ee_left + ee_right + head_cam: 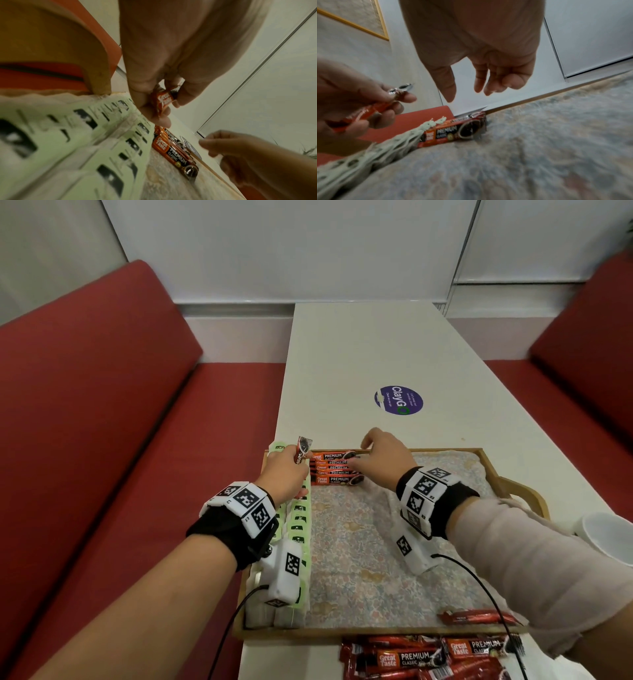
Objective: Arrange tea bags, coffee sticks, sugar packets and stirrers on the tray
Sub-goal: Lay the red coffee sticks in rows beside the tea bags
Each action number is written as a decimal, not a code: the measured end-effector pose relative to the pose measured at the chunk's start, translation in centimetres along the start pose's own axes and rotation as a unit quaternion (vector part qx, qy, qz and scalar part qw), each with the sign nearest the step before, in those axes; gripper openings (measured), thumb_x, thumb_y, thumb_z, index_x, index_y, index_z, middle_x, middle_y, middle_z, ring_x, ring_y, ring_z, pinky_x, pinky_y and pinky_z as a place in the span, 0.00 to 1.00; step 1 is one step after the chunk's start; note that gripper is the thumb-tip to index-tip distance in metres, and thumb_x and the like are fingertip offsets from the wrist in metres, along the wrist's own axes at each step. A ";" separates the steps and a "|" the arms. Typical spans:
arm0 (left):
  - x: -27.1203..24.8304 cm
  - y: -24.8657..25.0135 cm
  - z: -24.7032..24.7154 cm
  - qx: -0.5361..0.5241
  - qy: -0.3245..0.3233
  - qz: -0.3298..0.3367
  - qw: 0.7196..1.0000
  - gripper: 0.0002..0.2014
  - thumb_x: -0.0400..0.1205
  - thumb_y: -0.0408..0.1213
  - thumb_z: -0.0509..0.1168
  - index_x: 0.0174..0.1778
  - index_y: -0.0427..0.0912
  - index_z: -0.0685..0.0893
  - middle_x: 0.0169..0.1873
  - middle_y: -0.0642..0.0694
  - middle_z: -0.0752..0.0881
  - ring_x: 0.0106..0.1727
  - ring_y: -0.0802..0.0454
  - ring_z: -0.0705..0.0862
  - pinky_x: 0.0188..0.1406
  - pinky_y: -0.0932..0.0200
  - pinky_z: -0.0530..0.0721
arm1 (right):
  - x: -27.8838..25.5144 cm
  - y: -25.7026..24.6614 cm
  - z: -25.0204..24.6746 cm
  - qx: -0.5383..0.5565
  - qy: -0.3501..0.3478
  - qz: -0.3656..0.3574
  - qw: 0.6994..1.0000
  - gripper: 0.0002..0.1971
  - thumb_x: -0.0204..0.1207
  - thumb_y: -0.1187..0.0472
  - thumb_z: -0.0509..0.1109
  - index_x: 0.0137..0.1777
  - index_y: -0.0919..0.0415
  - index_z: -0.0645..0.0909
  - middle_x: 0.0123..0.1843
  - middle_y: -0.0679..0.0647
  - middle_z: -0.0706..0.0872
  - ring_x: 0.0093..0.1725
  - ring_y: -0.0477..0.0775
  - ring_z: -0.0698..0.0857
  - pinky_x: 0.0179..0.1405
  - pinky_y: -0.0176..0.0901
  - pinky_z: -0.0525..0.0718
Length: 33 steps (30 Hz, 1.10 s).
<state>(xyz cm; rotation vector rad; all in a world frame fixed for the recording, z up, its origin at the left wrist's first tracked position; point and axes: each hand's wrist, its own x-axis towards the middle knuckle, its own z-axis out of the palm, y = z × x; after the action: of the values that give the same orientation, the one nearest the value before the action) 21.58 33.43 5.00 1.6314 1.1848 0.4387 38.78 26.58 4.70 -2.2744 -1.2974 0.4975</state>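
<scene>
Left hand (286, 474): pinching a stick (301, 451), keeping it ready for the row (334, 469).
Right hand (383, 458): grip hanging apart, empty, hovering beside the row, probably tidying it.

Row of coffee sticks (337, 469), tray at 11 o'clock: read "Great Taste PREMIUM CLASSIC".
Loose coffee sticks (424, 657), table at 6 o'clock: bore the same wording.
Stick in left hand (163, 102): showed "Great Taste".
Round purple sticker (398, 400), table at 12 o'clock: read "ClayGo".
</scene>
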 end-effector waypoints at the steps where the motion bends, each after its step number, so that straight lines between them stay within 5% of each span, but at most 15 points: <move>1: 0.0 -0.1 0.0 0.016 -0.013 0.003 1.000 0.14 0.83 0.27 0.55 0.60 0.45 0.79 0.57 0.38 0.76 0.42 0.47 0.78 0.28 0.61 0.85 | -0.1 -0.4 -0.1 0.021 0.011 -0.026 0.999 0.16 0.71 0.50 0.73 0.54 0.56 0.75 0.49 0.53 0.80 0.45 0.53 0.81 0.38 0.42 0.74; 5: -0.2 0.0 0.5 0.021 -0.049 0.035 0.998 0.17 0.83 0.26 0.58 0.68 0.41 0.75 0.46 0.48 0.79 0.43 0.52 0.79 0.30 0.65 0.82 | -0.9 -2.2 -0.5 0.106 -0.034 -0.119 0.987 0.19 0.75 0.54 0.73 0.66 0.50 0.78 0.52 0.47 0.81 0.41 0.40 0.78 0.45 0.36 0.73; 9: -0.1 -0.1 0.7 0.030 -0.036 0.056 0.997 0.17 0.80 0.28 0.65 0.65 0.43 0.77 0.41 0.52 0.76 0.38 0.55 0.79 0.32 0.62 0.81 | -1.1 -3.0 -0.4 0.099 -0.073 -0.148 0.981 0.13 0.76 0.60 0.73 0.60 0.54 0.84 0.48 0.49 0.86 0.40 0.38 0.79 0.43 0.29 0.74; 12: 0.2 -0.2 0.7 0.026 -0.027 0.057 0.998 0.18 0.76 0.28 0.70 0.61 0.44 0.78 0.40 0.53 0.82 0.43 0.53 0.83 0.41 0.58 0.82 | -1.0 -2.6 -0.7 0.089 -0.066 -0.127 0.986 0.07 0.74 0.64 0.73 0.51 0.59 0.87 0.46 0.51 0.88 0.45 0.47 0.82 0.48 0.38 0.78; 15: 0.4 -0.5 0.5 0.031 -0.025 0.068 0.997 0.19 0.73 0.28 0.74 0.57 0.46 0.78 0.42 0.53 0.85 0.45 0.53 0.85 0.48 0.56 0.84 | -0.8 -1.9 -1.0 0.058 -0.101 -0.106 0.988 0.06 0.73 0.65 0.74 0.50 0.60 0.88 0.42 0.53 0.87 0.39 0.47 0.82 0.47 0.40 0.81; 20: 0.6 -0.8 0.7 0.046 -0.026 0.084 0.995 0.20 0.70 0.25 0.76 0.52 0.46 0.80 0.40 0.52 0.86 0.45 0.53 0.85 0.51 0.57 0.84 | -0.8 -0.9 -1.2 0.031 -0.143 -0.070 0.987 0.04 0.70 0.67 0.77 0.38 0.59 0.87 0.29 0.46 0.83 0.27 0.42 0.79 0.32 0.31 0.79; 22: 0.7 -0.6 1.0 0.037 -0.012 0.084 0.996 0.19 0.70 0.23 0.75 0.53 0.43 0.80 0.43 0.48 0.85 0.47 0.51 0.86 0.53 0.56 0.84 | -0.7 -0.5 -1.2 0.020 -0.143 -0.055 0.988 0.11 0.71 0.67 0.77 0.31 0.53 0.82 0.27 0.45 0.82 0.26 0.43 0.80 0.32 0.32 0.79; 27: 0.8 -0.5 1.0 0.069 0.044 0.092 0.992 0.11 0.76 0.23 0.69 0.49 0.42 0.81 0.43 0.51 0.83 0.43 0.56 0.82 0.40 0.75 0.78 | -0.6 0.6 -1.0 -0.014 -0.117 -0.009 0.993 0.03 0.69 0.65 0.78 0.36 0.59 0.88 0.39 0.52 0.90 0.34 0.44 0.81 0.42 0.39 0.77; 30: 0.7 -0.5 0.9 0.084 0.057 0.083 0.991 0.09 0.76 0.25 0.68 0.46 0.44 0.80 0.42 0.52 0.83 0.44 0.55 0.82 0.45 0.66 0.79 | -0.6 0.9 -0.7 -0.035 -0.116 0.001 0.993 0.01 0.69 0.65 0.78 0.39 0.61 0.89 0.40 0.53 0.90 0.38 0.47 0.82 0.41 0.39 0.76; 33: 0.7 -0.4 1.3 0.069 0.046 0.066 0.994 0.10 0.76 0.24 0.67 0.41 0.45 0.80 0.38 0.49 0.85 0.44 0.49 0.86 0.48 0.53 0.87 | -0.5 0.7 -0.2 -0.057 -0.113 0.004 0.992 0.08 0.66 0.64 0.79 0.32 0.56 0.83 0.38 0.51 0.87 0.40 0.49 0.83 0.41 0.39 0.76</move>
<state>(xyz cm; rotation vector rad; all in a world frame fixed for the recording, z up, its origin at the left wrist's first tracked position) 22.67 33.31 3.93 1.8327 1.2020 0.5288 39.15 25.83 4.46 -2.3720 -1.4585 0.7171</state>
